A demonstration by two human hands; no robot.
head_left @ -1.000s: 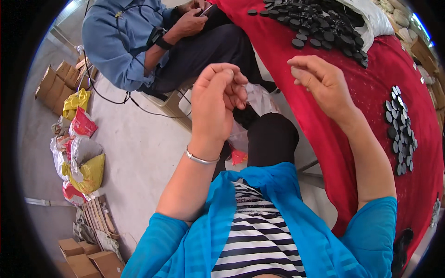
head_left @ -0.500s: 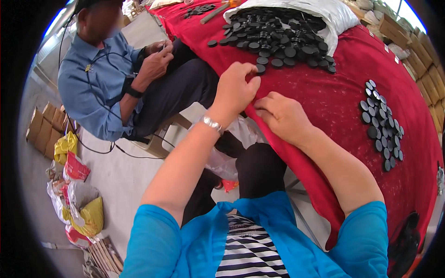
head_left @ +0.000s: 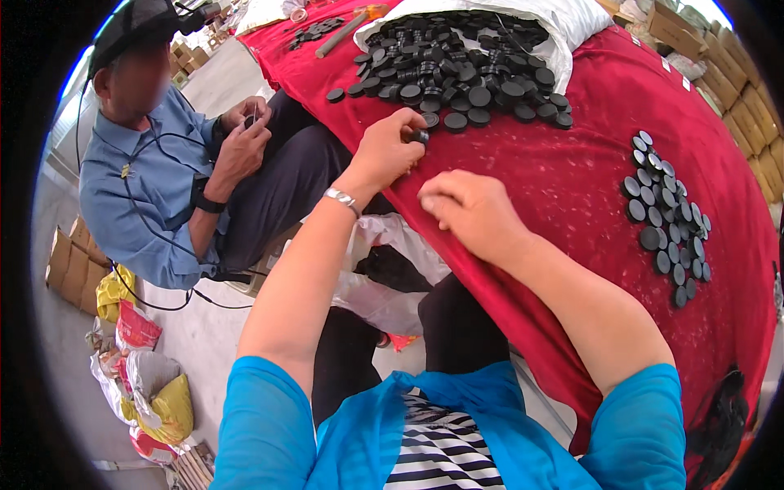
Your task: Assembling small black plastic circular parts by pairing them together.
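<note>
Floor (head_left: 219,331): pale grey, sacks (head_left: 170,411) along it.
Co-worker (head_left: 151,192): seated, both hands together.
My left hand (head_left: 384,153): fingertips closed on one black disc (head_left: 419,136), just beside the pile (head_left: 465,75).
Pile: black discs, spilling from a white sack (head_left: 581,31) onto red cloth (head_left: 555,188).
My right hand (head_left: 475,206): half-curled over the cloth; I cannot tell whether it grips.
Disc cluster (head_left: 667,212): grey-faced, well right.
</note>
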